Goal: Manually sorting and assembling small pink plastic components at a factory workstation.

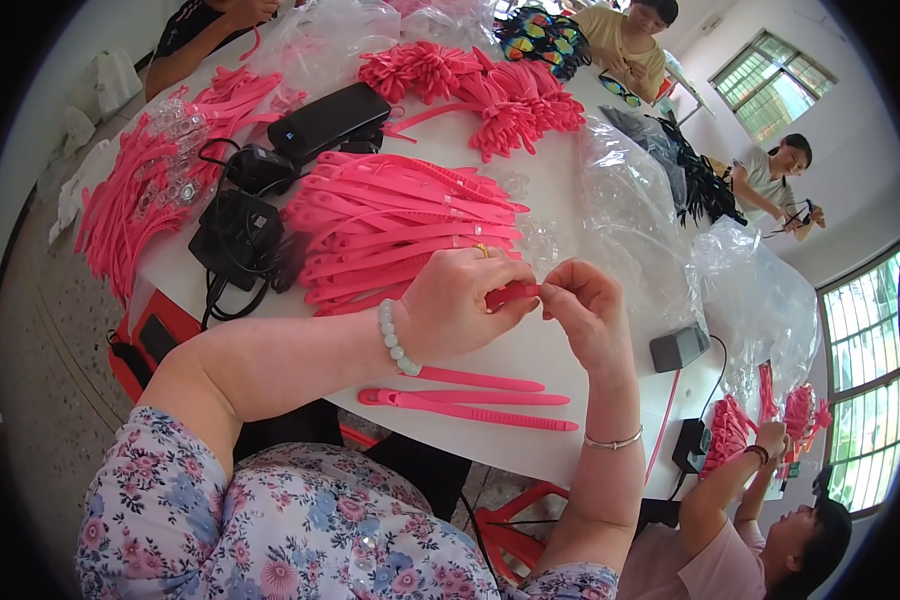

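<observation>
My left hand (462,305), with a beaded bracelet at its wrist, is closed around a pink rubber strap (511,294). The fingertips of my right hand (587,307) pinch the strap's end, close beside the left fingers. Most of that strap is hidden by my hands. Below them on the white table lie a few loose pink straps (480,408), one with a row of small ridges. Just beyond my left hand is a large pile of pink straps (390,225) with clear pieces on some of them.
Left of the pile are a black power bank (330,122) and black adapters with cables (238,235). More pink straps (155,190) and tied bundles (525,105) lie farther off. Clear plastic bags (635,200) and a grey box (679,348) sit right. Several people work around the table.
</observation>
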A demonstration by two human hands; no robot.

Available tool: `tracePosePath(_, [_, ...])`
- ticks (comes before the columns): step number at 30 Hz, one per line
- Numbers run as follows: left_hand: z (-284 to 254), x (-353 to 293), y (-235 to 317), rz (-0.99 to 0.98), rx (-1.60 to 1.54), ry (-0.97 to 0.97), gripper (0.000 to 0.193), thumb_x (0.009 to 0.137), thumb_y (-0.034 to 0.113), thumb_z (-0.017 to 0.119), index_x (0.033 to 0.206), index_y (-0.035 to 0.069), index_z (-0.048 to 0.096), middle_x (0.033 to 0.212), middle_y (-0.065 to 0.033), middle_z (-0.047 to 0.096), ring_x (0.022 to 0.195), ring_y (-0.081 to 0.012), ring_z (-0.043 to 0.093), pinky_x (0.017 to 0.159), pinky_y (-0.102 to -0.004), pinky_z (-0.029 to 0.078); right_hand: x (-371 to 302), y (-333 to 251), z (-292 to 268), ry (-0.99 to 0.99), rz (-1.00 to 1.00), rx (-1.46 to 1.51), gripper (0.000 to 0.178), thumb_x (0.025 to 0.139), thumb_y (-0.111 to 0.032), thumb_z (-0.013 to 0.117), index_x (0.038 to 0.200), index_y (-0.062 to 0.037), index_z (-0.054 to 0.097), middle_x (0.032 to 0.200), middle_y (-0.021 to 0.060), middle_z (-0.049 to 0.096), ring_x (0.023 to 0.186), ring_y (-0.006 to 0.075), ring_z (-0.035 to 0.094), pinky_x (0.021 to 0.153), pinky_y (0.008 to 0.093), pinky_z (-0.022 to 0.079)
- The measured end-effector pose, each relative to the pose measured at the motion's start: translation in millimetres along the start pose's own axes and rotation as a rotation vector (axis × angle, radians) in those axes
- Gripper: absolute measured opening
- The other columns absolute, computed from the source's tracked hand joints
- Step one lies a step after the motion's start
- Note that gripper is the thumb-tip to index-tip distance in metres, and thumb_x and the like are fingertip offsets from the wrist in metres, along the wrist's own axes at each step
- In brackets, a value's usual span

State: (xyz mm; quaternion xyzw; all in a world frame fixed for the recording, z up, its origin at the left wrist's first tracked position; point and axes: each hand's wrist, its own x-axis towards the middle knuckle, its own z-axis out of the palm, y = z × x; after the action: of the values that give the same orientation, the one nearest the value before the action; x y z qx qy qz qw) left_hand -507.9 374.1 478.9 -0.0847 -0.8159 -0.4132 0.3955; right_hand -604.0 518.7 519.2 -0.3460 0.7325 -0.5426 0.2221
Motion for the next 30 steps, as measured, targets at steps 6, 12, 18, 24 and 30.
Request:
tracePosePath(6, [-1,0,-1,-0.045,-0.027,-0.002,0.014,0.069,0.007,0.07,0.08,0.002,0.063,0.068,-0.0095,0.063,0.058,-0.0197,0.061,0.054,-0.0286,0.049,0,0,-12,0.193,-0.178,-0.307,0.006,0.075,-0.001,0.055,0.07,0.0024,0.055,0.063,-0.0015,0.051,0.058,0.0033,0.046,0.052,0.0186,0.036])
tracePosePath(12, [-2,0,-4,-0.056,-0.008,-0.059,0.011,0.069,0.006,0.07,0.078,0.002,0.063,0.067,-0.009,0.063,0.058,-0.0186,0.061,0.054,-0.0286,0.048,2,4,-29,0.29,-0.076,-0.253,0.006,0.073,-0.001,0.054,0.067,0.001,0.054,0.061,-0.0013,0.05,0.055,0.0042,0.045,0.05,0.0187,0.034])
tracePosePath(18, [-7,7,-2,-0.058,-0.037,-0.119,0.014,0.069,0.002,0.071,0.081,0.0,0.063,0.066,-0.0077,0.061,0.057,-0.0126,0.058,0.052,-0.0239,0.045,0,9,-49,0.295,-0.111,-0.033,0.008,0.078,-0.004,0.054,0.075,0.0021,0.058,0.065,0.0026,0.056,0.059,0.0087,0.053,0.054,0.0203,0.04])
tracePosePath(24, [-20,18,4,-0.233,-0.324,0.037,0.013,0.075,0.004,0.068,0.086,-0.002,0.064,0.065,-0.0057,0.058,0.053,-0.0047,0.048,0.048,-0.0204,0.039,-6,28,-113,0.488,-0.23,0.374,0.018,0.084,-0.012,0.051,0.083,0.0024,0.062,0.069,0.0064,0.061,0.062,0.0128,0.059,0.056,0.0227,0.045])
tracePosePath(30, [-76,60,55,0.435,0.324,0.263,0.018,0.073,0.007,0.07,0.088,0.0,0.064,0.075,-0.0072,0.062,0.058,-0.0138,0.055,0.053,-0.0236,0.044,-2,67,-123,0.505,-0.056,-1.024,0.019,0.078,-0.01,0.052,0.082,0.001,0.066,0.067,0.0129,0.063,0.06,0.0286,0.061,0.061,0.0338,0.049])
